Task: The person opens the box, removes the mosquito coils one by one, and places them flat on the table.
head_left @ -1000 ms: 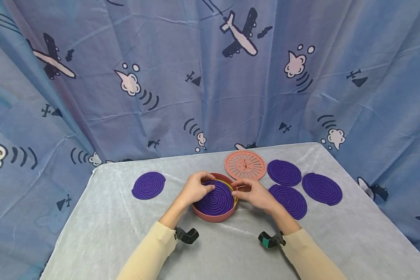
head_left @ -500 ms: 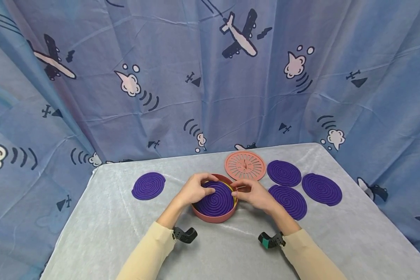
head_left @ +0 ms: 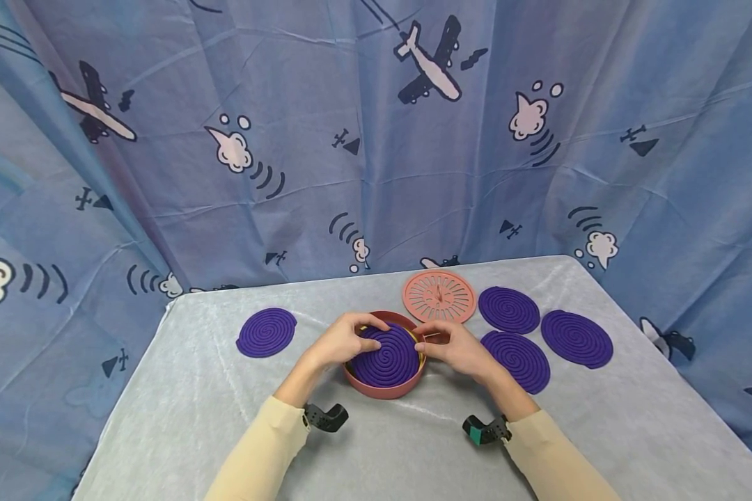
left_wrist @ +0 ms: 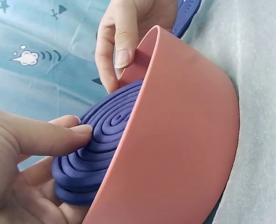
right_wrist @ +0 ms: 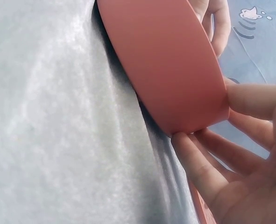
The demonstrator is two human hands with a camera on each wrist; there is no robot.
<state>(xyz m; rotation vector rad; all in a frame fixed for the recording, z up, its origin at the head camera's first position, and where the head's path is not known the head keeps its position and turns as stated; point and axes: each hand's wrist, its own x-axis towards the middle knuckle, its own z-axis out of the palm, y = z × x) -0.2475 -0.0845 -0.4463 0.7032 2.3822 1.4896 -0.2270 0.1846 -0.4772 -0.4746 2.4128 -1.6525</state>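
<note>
One purple coil (head_left: pixel 385 362) pinched by left hand (head_left: pixel 343 339), partly inside bowl (head_left: pixel 381 392).

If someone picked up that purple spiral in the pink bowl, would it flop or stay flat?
The purple spiral would probably hold flat: pinched at its edge by the left hand, it shows no clear sag where it juts from the pink bowl. It may be light, looking thin for its width. It might flex somewhat, as grooves divide its coils.
</note>
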